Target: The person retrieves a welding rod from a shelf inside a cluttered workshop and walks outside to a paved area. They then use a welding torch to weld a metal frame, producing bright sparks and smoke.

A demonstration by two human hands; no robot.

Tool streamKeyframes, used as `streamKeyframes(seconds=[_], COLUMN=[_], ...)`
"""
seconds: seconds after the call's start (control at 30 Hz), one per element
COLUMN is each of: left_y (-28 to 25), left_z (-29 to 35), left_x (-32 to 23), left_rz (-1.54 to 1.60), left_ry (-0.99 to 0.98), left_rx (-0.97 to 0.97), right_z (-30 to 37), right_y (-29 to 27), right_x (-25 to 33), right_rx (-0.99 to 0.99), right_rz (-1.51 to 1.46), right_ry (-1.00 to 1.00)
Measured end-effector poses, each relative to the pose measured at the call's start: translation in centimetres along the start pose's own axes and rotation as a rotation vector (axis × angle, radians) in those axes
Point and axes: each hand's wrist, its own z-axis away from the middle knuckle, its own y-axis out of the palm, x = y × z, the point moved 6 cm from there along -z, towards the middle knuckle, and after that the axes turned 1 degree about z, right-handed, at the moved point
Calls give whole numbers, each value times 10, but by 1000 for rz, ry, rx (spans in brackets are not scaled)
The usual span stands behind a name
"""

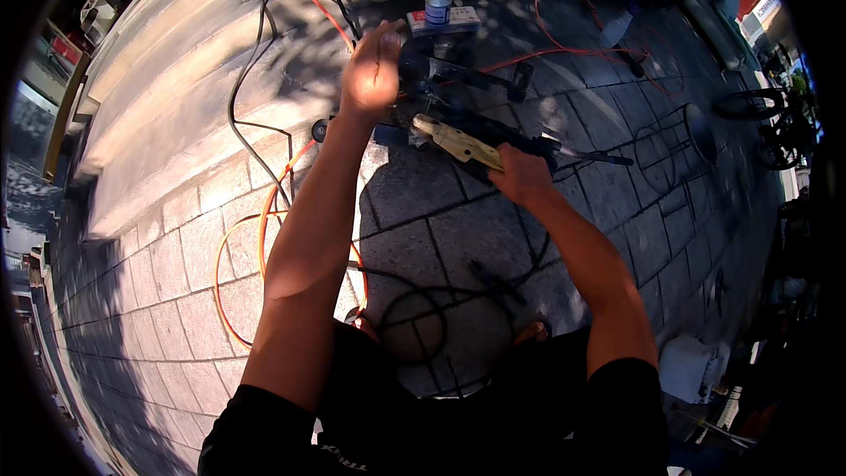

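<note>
Outdoors, on grey paving stones (458, 238), the right hand (522, 174) is closed around the rear of a long tool with a pale yellowish body (458, 143) and a dark front part (529, 143), held roughly level with the pale end pointing toward nine o'clock. The left hand (373, 70) is raised at about eleven o'clock from that tool, fingers loosely spread and holding nothing, apart from everything below it (it looks slightly blurred).

Judging from this, the work seems to be in an early or middle stage: the tool is in hand but touches no workpiece that I can make out, and dark metal parts (458, 79) lie on the ground just beyond it, at twelve o'clock.

Further out at twelve o'clock a small white bottle with a blue cap (437, 5) stands on a flat box (443, 21). An orange cable (264, 238) loops across the stones at eight o'clock, beside the left forearm, and a black cable (242, 97) runs along stone steps (176, 79) at ten o'clock. A bicycle (767, 115) stands at three o'clock, well apart. The cables near the feet could snag.
</note>
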Motion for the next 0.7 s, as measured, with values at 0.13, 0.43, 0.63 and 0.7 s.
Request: streamKeyframes(seconds=[0.13, 0.43, 0.63, 0.7], left_y=[20, 85, 95, 90], left_z=[12, 53, 61, 60], left_x=[-17, -42, -41, -44], left_rz=[-109, -223, -280, -284], left_ry=[79, 239, 253, 248], left_rx=[174, 464, 503, 517], right_z=[0, -5, -7, -4], right_y=[-1, -1, -2, -7], right_x=[1, 7, 9, 13], right_rx=[-14, -50, -76, -127], right_rz=[-18, -2, 38, 15], right_ry=[37, 24, 13, -4])
